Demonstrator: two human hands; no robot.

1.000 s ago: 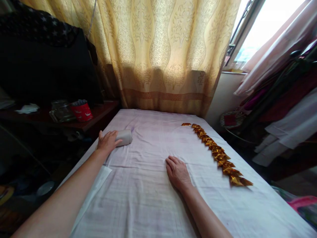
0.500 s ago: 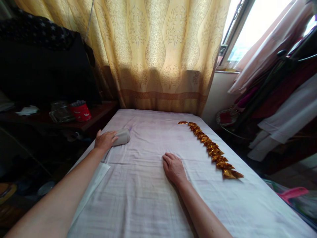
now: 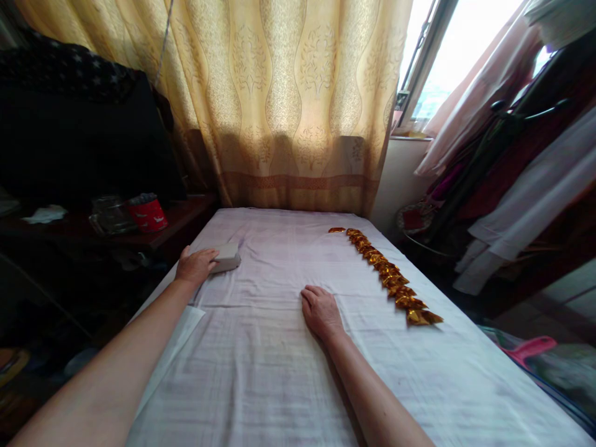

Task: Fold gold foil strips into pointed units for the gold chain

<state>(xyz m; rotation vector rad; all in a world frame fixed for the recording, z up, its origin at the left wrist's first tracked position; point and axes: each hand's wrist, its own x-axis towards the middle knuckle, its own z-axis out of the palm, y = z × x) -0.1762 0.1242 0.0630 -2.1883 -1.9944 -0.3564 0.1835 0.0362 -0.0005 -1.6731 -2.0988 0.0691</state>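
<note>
Our left hand [image 3: 194, 267] is holding a grey bundle [image 3: 227, 256]
Our right hand [image 3: 323, 311] is resting palm-down; its grip we cannot tell.

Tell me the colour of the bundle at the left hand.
The bundle is light grey, clearest in the head view.

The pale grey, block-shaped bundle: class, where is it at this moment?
In the head view, the pale grey bundle lies toward the left edge of the whitish cloth sheet, with the person's left hand on its left end.
</note>
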